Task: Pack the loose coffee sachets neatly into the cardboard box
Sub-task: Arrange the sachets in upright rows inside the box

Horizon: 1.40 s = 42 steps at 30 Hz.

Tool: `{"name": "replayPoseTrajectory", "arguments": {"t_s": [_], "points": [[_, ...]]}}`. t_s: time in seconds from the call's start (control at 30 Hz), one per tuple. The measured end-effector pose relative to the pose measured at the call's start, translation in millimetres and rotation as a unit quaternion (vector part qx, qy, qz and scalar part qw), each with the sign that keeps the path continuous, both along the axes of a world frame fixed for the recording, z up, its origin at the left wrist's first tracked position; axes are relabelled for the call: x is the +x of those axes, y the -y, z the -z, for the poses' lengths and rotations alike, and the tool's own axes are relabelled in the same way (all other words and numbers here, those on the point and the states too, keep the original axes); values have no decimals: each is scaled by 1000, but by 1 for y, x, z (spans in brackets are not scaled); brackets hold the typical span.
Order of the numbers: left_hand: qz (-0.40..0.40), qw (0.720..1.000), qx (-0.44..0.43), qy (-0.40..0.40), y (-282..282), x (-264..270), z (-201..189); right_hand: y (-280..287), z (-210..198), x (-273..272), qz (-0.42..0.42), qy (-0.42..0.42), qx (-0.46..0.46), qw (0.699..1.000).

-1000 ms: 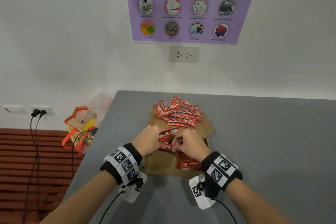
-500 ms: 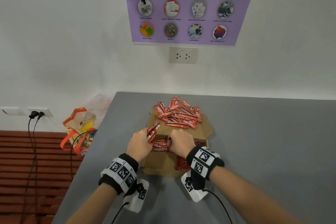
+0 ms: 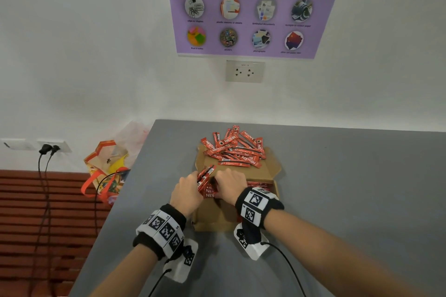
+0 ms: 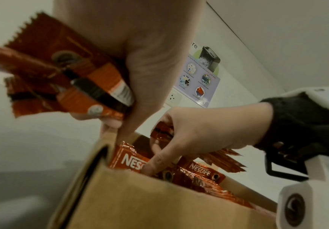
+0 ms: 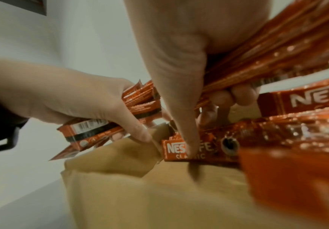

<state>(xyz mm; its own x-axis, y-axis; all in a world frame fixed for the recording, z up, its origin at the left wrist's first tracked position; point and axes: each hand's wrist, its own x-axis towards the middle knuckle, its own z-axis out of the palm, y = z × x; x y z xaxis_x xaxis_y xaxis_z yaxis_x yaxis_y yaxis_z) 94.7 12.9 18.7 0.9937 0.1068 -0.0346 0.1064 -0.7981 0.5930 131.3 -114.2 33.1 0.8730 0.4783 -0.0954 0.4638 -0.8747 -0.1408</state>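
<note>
A bundle of sachets (image 3: 205,175) is gripped in the left hand (image 3: 187,194), fingers curled round it, at the near left corner of the box (image 3: 217,219). A second bundle (image 5: 267,51) is clamped in the right hand (image 3: 230,184), whose thumb (image 5: 183,108) is pressed down on a sachet standing inside the box. The two hands are held close together over the box's near end. More sachets are packed in the box. A loose pile (image 3: 235,149) is left on the far flap (image 3: 270,169). The box is set on the grey table (image 3: 350,188).
</note>
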Motion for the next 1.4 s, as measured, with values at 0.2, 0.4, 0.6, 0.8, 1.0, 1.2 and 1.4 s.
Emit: {"name": "replayPoseTrajectory", "arguments": {"t_s": [0.2,0.4,0.6,0.8,1.0,1.2,1.4], "points": [[1,1000,16,-10,1,0,-2,-7,1,1,14,-18,15,1000],[8,1000,16,-14,0,-1,-4,0,-2,6,28,-51,20,998],[19,999,26,-14,0,-1,-8,2,-8,10,52,-68,40,996],[23,999,34,-23,-2,0,-8,-1,-11,8,54,-67,45,995],[29,999,25,-32,-4,1,-11,2,-12,14,56,-85,31,994],[23,999,21,24,-14,7,-16,24,-32,20,123,-85,247,957],[82,990,107,45,2,10,-15,22,-50,-1,95,-109,362,921]]}}
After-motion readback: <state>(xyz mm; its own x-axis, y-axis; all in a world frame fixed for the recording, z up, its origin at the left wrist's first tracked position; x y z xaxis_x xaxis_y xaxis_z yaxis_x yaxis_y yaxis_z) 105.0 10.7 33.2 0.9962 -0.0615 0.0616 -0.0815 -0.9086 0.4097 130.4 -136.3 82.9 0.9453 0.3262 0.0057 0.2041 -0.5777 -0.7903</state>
